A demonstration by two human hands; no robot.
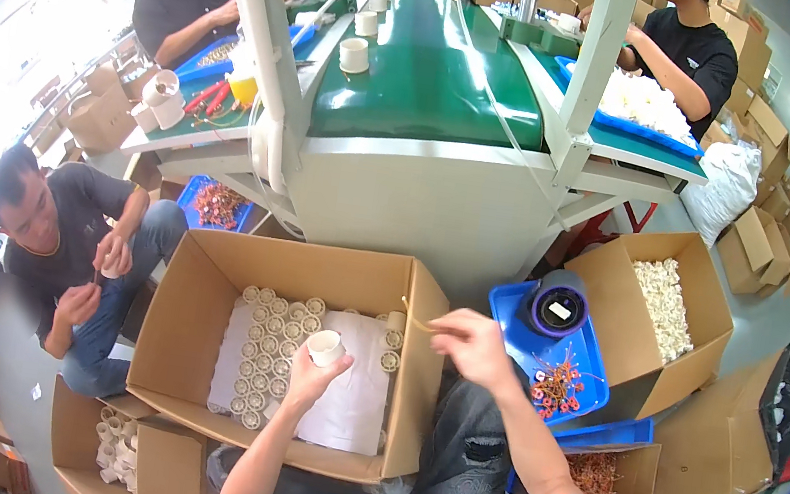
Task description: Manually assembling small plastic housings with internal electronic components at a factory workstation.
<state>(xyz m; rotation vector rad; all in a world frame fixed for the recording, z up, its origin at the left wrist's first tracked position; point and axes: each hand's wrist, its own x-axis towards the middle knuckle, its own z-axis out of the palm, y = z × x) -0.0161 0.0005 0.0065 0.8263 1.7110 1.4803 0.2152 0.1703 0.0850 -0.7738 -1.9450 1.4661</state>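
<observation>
Over the carton point(193, 320), left hand point(311, 377) grips white cup point(325, 346)

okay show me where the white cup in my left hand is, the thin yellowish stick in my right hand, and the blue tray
white cup point(325, 346), head view, on its side wall below the rim.
thin yellowish stick point(413, 319), head view, on its middle, left of the fingertips.
blue tray point(509, 316), head view, on a bare part near its left edge.
</observation>
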